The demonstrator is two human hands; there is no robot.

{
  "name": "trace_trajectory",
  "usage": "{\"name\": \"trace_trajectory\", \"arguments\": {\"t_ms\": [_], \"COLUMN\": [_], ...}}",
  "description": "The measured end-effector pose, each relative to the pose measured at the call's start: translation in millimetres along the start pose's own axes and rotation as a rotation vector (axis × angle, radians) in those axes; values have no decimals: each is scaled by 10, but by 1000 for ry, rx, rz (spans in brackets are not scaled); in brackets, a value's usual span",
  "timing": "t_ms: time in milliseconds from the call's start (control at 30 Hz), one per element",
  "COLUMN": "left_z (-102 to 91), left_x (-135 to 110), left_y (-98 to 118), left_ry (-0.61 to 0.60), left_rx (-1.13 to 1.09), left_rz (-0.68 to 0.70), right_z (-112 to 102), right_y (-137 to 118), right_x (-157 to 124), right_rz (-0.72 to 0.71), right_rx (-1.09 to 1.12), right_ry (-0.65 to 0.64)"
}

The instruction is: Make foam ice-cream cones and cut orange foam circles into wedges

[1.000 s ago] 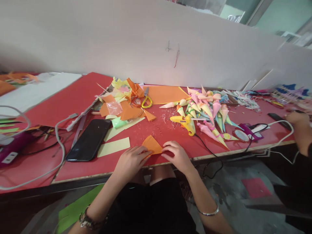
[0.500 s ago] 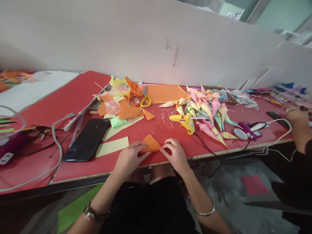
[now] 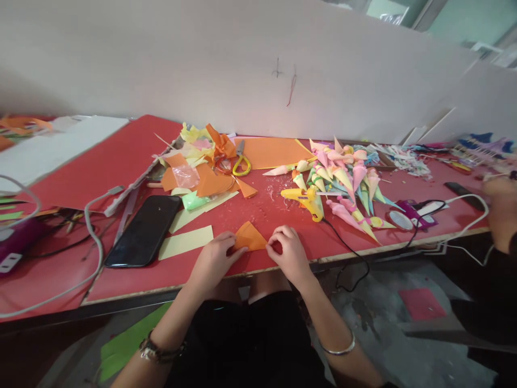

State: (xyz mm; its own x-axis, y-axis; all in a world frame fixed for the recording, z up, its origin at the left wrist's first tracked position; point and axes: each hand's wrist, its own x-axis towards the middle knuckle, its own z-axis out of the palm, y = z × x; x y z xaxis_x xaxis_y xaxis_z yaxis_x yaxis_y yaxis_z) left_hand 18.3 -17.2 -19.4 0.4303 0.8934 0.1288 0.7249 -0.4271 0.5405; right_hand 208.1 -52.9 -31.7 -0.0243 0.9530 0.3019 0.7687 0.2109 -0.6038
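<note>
Between my hands, near the front edge of the red table (image 3: pixel 258 210), is a fan-shaped piece of orange paper (image 3: pixel 249 237). My left hand (image 3: pixel 216 256) grips its left side, thumb on top and fingers curled at the edge. With thumb and forefinger, my right hand (image 3: pixel 287 253) pinches the paper's right corner. Beyond it lies a yellow hot glue gun (image 3: pixel 305 201), its nozzle to the left. Left of my left hand are a pale yellow paper strip (image 3: pixel 186 242) and a black phone (image 3: pixel 144 231).
Scissors with yellow handles (image 3: pixel 242 166) lie by cut orange paper pieces (image 3: pixel 212 180). A heap of pastel paper cones (image 3: pixel 339 170) spreads behind the glue gun. A black cord (image 3: pixel 343 242) hangs over the table edge. At far right, another person's arm (image 3: pixel 501 210) rests by the table.
My hands stay at the paper with almost the same grip. The view has shifted slightly, and the other person's hand at the right is now blurred.
</note>
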Motion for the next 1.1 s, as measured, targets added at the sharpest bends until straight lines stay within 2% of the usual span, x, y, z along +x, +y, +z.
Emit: {"name": "trace_trajectory", "arguments": {"t_ms": [133, 367, 500, 633, 833, 1100], "left_z": [-5, 2, 7, 23, 64, 43], "left_x": [1, 1, 6, 17, 30, 22], "left_y": [5, -26, -7, 71, 128, 51], "left_ry": [-5, 7, 9, 34, 36, 14], "left_rx": [31, 115, 173, 267, 268, 153], "left_rz": [-21, -8, -9, -73, -174, -53], "right_z": [-29, -47, -22, 9, 24, 43], "right_y": [40, 33, 2, -10, -40, -52], "right_x": [1, -31, -16, 7, 14, 24], "right_rz": [-19, -45, -41, -39, -8, -3], "right_rx": [36, 100, 44, -19, -47, -65], "right_ry": [-23, 9, -17, -9, -12, 7]}}
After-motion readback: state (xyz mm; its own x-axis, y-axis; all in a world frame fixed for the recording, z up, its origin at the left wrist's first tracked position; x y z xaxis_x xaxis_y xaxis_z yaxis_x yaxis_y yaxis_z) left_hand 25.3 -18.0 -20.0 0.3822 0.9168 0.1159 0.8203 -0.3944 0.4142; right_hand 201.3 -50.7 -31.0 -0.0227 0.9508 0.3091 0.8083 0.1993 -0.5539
